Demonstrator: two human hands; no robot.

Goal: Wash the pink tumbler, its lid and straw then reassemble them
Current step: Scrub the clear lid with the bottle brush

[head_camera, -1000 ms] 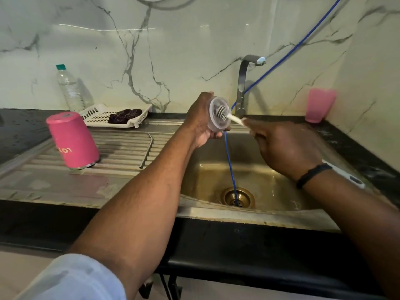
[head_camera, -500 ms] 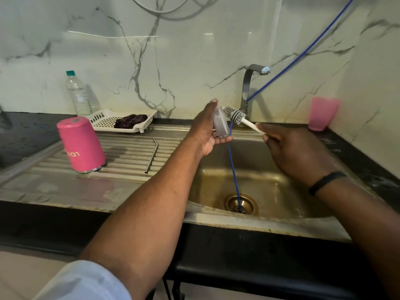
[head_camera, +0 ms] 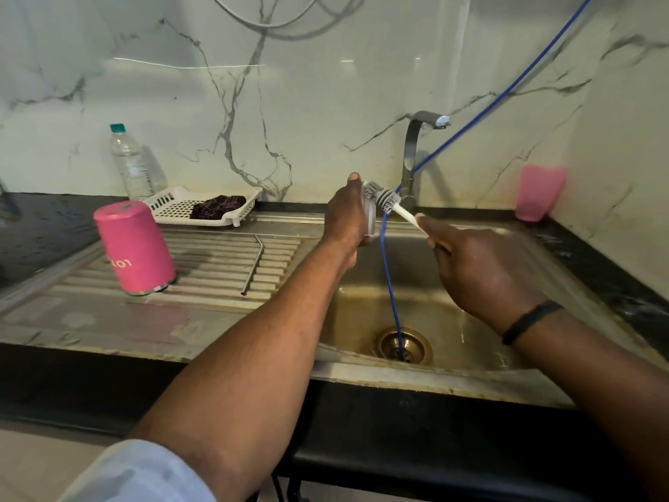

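Observation:
The pink tumbler (head_camera: 135,247) stands upside down on the ribbed drainboard at the left. A bent metal straw (head_camera: 254,264) lies on the ribs to its right. Above the sink basin, my left hand (head_camera: 345,219) holds the clear lid (head_camera: 369,215) edge-on between thumb and fingers. My right hand (head_camera: 481,269) grips the white handle of a bottle brush (head_camera: 382,198), whose grey bristles touch the lid's face.
The steel sink (head_camera: 445,378) has a brass drain, and a blue hose (head_camera: 391,284) runs down into it past the tap (head_camera: 412,164). A white basket (head_camera: 173,206) with a dark cloth, a plastic bottle (head_camera: 130,164) and a pink cup (head_camera: 539,192) stand along the marble wall.
My left hand has turned the lid from facing me to edge-on. The brush has come out of the lid's inside and now rests against its face, a little higher.

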